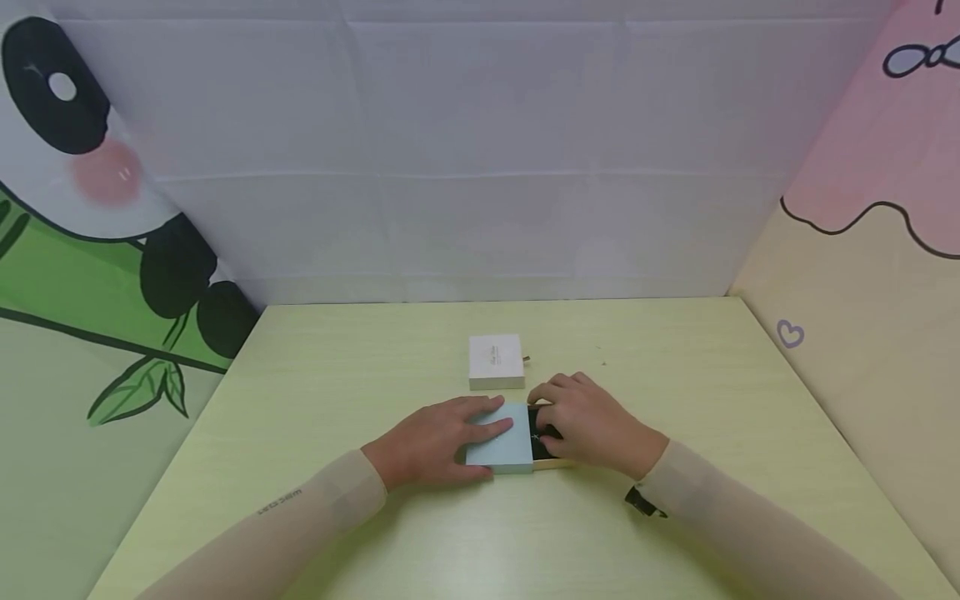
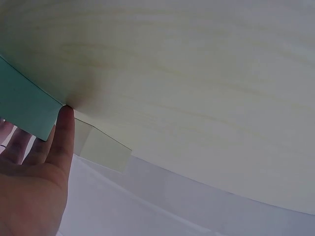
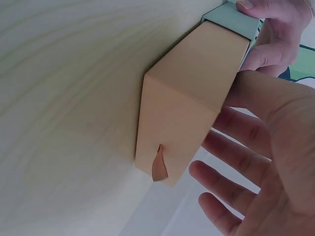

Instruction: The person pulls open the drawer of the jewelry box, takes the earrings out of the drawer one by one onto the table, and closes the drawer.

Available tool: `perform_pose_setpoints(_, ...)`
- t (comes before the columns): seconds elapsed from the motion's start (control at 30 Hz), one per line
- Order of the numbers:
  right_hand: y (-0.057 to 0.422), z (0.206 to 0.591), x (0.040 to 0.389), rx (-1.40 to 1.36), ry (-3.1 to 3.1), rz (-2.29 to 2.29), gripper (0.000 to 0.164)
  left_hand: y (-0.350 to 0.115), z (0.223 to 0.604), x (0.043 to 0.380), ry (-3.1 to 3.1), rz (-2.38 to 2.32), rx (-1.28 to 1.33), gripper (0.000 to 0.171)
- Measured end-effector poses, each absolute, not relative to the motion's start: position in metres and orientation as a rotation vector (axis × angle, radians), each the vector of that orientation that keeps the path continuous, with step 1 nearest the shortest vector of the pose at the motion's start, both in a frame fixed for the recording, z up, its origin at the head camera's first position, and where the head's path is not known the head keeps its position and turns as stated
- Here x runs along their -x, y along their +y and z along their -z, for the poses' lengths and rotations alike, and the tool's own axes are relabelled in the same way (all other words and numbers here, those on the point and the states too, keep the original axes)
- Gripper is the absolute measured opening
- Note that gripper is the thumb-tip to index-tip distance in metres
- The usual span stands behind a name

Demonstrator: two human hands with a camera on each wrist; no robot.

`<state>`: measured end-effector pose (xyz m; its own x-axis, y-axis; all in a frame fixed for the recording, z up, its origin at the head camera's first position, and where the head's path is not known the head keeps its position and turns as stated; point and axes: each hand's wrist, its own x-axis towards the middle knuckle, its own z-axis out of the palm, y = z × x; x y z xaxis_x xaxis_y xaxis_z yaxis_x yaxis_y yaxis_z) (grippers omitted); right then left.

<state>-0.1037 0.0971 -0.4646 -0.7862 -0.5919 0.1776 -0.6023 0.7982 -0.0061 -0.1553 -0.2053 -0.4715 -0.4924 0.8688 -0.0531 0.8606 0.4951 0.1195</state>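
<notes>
A light blue box sleeve [image 1: 498, 442] lies on the table, with a drawer [image 3: 192, 64] pulled partly out of its right side. The drawer is tan outside with a small ribbon tab [image 3: 159, 167] on its end, and its inside is black with a small pale piece [image 1: 536, 437]. My left hand [image 1: 450, 437] holds the sleeve, thumb along the near edge and fingers over the top and far side. Over the drawer, my right hand [image 1: 588, 421] reaches in with thumb and index finger; I cannot tell whether they pinch anything. Its other fingers hang loosely beyond the drawer.
Behind the sleeve stands a white box [image 1: 495, 360] with small print on top and a tab at its right. The pale wooden table [image 1: 360, 350] ends at a white cloth wall [image 1: 480, 167]. Painted side walls [image 1: 862, 333] flank it.
</notes>
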Motion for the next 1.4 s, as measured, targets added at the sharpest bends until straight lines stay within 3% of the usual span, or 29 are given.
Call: perform_pose_setpoints(1.4, 0.0892, 0.4716, 0.1080, -0.978, -2.747, -0.067, 0.008, -0.2048, 0.4745, 0.1569, 2.622, -0.120, -1.522, 0.077)
